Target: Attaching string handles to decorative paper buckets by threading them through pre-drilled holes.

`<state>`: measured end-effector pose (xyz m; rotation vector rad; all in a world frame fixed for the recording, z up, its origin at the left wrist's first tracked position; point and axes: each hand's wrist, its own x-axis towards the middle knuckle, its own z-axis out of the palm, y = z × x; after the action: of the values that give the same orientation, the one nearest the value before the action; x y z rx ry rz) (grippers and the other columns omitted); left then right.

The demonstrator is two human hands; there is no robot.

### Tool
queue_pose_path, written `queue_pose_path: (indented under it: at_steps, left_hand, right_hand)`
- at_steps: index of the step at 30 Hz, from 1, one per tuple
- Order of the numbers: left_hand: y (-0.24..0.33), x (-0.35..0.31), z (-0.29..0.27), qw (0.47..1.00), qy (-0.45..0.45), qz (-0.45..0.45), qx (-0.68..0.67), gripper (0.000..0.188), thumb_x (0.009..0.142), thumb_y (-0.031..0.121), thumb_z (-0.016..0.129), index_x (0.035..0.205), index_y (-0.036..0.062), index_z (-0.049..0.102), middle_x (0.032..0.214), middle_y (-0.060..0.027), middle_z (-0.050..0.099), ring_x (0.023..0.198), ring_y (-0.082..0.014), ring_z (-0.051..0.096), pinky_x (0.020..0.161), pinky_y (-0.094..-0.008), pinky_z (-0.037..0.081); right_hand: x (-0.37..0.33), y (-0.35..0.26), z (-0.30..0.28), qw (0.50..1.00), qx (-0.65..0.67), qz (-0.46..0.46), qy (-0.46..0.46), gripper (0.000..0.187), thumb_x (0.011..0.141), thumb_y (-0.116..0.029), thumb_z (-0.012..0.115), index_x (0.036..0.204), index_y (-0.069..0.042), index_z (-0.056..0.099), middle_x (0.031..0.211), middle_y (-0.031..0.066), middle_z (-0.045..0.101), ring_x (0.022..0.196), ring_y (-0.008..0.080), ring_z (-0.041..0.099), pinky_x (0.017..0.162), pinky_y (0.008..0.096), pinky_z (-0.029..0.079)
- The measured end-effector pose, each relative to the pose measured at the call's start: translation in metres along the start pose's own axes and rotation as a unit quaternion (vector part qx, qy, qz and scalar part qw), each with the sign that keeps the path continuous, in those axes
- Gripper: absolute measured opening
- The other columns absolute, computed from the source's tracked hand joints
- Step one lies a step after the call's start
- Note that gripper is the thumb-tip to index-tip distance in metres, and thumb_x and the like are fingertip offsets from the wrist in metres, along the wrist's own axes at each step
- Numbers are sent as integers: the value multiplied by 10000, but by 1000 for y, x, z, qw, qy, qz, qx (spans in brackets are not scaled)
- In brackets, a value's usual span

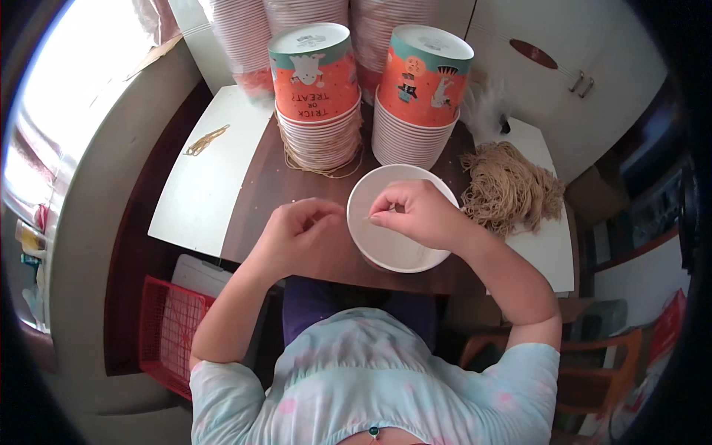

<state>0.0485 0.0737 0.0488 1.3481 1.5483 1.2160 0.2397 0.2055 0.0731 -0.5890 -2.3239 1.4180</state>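
A white paper bucket [363,241] stands open end up near the table's front edge. Over its opening is my right hand [419,215], thumb and forefinger pinched, with a short pale bit of cord at the tips. Beside the bucket's left rim my left hand [300,230] is closed, fingers curled in toward the thumb; what it holds, if anything, is hidden. To the right lies a heap of tan cords [512,185]. Behind the bucket, two stacks of upturned paper buckets show orange and teal printing: one at left [315,81], with cords looped around its lower rims, and one at right [423,81].
Tall sleeves of nested buckets in clear plastic [233,37] stand at the back. A few cords [206,139] lie on the white surface at left. Below it is a red plastic basket [174,326]. A wooden chair [608,363] stands at lower right.
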Motion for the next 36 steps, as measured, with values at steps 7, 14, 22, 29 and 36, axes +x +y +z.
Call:
queue_pose_path:
  at_steps: [7, 14, 22, 29, 36]
  left_hand:
    - [-17, 1, 10, 993, 39, 21, 107, 210, 851, 58, 629, 1044, -16, 666, 879, -110, 654, 695, -125, 604, 645, -251, 487]
    - [-17, 4, 14, 994, 42, 31, 96, 213, 845, 55, 640, 1041, -24, 664, 896, -136, 660, 724, -144, 633, 656, -262, 503]
    - [-7, 4, 19, 994, 32, 19, 103, 212, 822, 42, 659, 1023, -28, 667, 871, -149, 662, 735, -182, 652, 658, -282, 512]
    - [-8, -5, 32, 966, 60, 144, 207, 96, 749, 2, 651, 844, -13, 661, 772, -158, 617, 626, -283, 601, 582, -322, 486]
    - [-30, -29, 21, 994, 89, 25, -61, 39, 796, 1, 571, 787, -20, 603, 728, -35, 584, 653, -105, 543, 593, -241, 427]
  right_hand:
    - [18, 15, 9, 993, -84, 75, -40, 163, 813, -142, 651, 871, 3, 698, 751, 93, 684, 678, 119, 619, 640, 286, 490]
    - [20, 6, 11, 989, -62, 127, -49, 165, 814, -144, 650, 871, 4, 700, 704, 66, 669, 654, 107, 604, 618, 286, 490]
    - [25, 21, 20, 993, -51, 88, -51, 149, 805, -141, 657, 847, -6, 705, 691, 68, 664, 640, 110, 598, 607, 292, 485]
    - [21, 3, 18, 980, -152, 47, -117, 171, 789, -142, 645, 865, 2, 699, 738, 110, 669, 686, 172, 624, 665, 311, 499]
    - [-12, -28, -8, 965, -184, 86, -169, 628, 744, -296, 724, 1254, 6, 520, 950, 137, 643, 874, 259, 635, 779, 348, 496]
